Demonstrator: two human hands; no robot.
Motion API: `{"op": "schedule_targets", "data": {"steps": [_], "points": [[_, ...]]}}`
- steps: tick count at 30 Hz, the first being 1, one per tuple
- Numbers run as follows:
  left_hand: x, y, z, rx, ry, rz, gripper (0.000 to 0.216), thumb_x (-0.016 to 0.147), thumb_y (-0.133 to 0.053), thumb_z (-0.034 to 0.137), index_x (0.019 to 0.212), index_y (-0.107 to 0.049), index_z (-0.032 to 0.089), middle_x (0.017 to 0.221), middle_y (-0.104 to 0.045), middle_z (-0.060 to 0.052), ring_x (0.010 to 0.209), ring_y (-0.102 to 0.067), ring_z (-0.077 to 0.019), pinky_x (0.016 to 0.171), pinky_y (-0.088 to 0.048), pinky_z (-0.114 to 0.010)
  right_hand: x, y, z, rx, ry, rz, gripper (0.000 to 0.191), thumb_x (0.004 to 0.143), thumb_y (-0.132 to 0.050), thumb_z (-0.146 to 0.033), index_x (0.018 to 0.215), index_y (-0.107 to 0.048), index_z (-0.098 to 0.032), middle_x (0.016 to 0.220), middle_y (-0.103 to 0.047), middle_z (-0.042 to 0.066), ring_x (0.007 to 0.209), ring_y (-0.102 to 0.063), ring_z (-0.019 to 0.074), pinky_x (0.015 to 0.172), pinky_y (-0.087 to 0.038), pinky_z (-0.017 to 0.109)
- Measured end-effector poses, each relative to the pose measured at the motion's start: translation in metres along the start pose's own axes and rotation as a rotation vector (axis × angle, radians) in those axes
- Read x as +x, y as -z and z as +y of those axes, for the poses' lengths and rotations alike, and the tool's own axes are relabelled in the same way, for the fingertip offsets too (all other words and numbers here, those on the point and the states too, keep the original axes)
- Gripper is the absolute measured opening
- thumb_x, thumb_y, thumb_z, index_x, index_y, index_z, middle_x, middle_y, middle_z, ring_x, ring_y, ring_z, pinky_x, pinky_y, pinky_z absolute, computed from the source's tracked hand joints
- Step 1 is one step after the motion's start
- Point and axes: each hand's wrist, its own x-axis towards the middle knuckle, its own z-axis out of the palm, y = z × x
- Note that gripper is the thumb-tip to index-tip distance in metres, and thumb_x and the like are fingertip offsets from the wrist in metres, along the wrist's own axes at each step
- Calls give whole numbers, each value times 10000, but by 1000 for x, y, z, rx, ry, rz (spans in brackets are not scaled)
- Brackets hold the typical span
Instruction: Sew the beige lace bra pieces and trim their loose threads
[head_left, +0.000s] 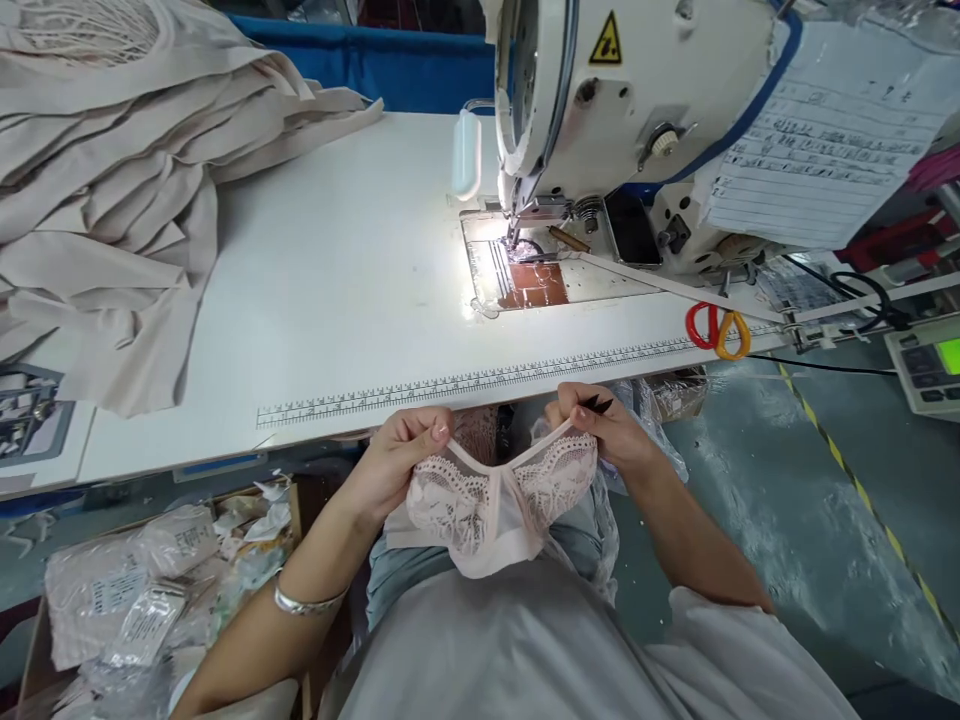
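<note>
fingers of the left hand (411, 450) and right hand (611, 432) pinch a lace bra (498, 510) by its upper edge at six o'clock, off the surface (337, 270); likely light, soft and snag-prone, it seems best held there.

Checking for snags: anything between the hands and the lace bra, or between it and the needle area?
Nothing visible blocks the left hand or right hand: they hold the lace bra at opposite ends, a dark pointed item also showing in the right. Between bra and needle area, only the table and its flat ruler strip show.
</note>
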Motion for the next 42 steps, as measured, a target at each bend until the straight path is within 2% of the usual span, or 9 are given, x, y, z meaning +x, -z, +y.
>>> {"op": "schedule_targets", "data": {"steps": [4, 9, 12, 15, 18, 20, 25, 32, 42], "points": [[1, 0, 2, 20, -21, 3, 555, 707, -829, 514, 538, -426, 172, 463, -321, 75, 418, -247, -50, 414, -174, -199, 0, 2, -13, -357, -24, 31, 424, 890, -672, -496, 661, -514, -175, 635, -508, -23, 585, -405, 99, 552, -289, 240], [2, 2, 0, -19, 3, -3, 550, 696, -837, 509, 540, -430, 173, 469, -331, 73, 418, -256, -54, 423, -181, -206, 0, 4, -26, -534, -270, -161, 344, 795, -774, -487, 822, -670, -160, 712, -595, -2, 589, -447, 100, 553, -335, 239], [3, 5, -1, 20, -5, -24, 550, 705, -828, 522, 537, -440, 171, 481, -330, 69, 434, -255, -59, 437, -183, -213, 2, 3, -25, -593, -224, -181, 386, 849, -700, -529, 751, -668, -156, 731, -597, 15, 590, -438, 101, 555, -327, 249], [3, 12, 0, 85, -31, -87, 506, 719, -819, 523, 567, -497, 163, 509, -358, 57, 468, -282, -72, 462, -191, -224, 3, 0, -18, -500, -94, -110, 435, 923, -597, -543, 706, -597, -166, 640, -493, -22, 551, -376, 93, 545, -293, 251], [3, 17, 4, 143, -74, -202, 479, 728, -821, 492, 570, -520, 155, 546, -404, 33, 534, -346, -99, 512, -238, -237, 2, -3, -11, -385, -59, -22, 476, 944, -575, -531, 633, -479, -183, 568, -337, -64, 508, -279, 80, 518, -221, 250], [2, 17, 5, 140, -103, -226, 466, 756, -807, 462, 561, -516, 153, 574, -430, 16, 585, -392, -119, 546, -279, -243, 1, -5, -7, -298, -54, 15, 498, 926, -599, -542, 615, -442, -186, 563, -315, -67, 504, -264, 78, 513, -198, 250], [-2, 11, -1, -57, -68, -101, 448, 802, -762, 434, 589, -467, 173, 536, -391, 36, 535, -385, -110, 515, -299, -224, -1, -7, 1, -23, -66, 51, 511, 857, -688, -547, 586, -439, -193, 510, -325, -72, 465, -259, 75, 486, -178, 252], [-3, 2, -7, -138, 15, 57, 544, 669, -852, 499, 606, -409, 190, 467, -344, 81, 407, -280, -54, 423, -234, -182, 0, -10, 4, 114, -83, 23, 511, 828, -729, -519, 558, -440, -196, 480, -350, -69, 438, -276, 75, 481, -177, 262], [-2, -3, 1, -149, 6, 32, 526, 720, -833, 452, 576, -407, 178, 436, -376, 72, 368, -287, -42, 382, -261, -156, 0, -11, 1, 119, -96, -14, 494, 838, -722, -510, 558, -467, -193, 471, -375, -61, 434, -281, 75, 466, -204, 250]]}}
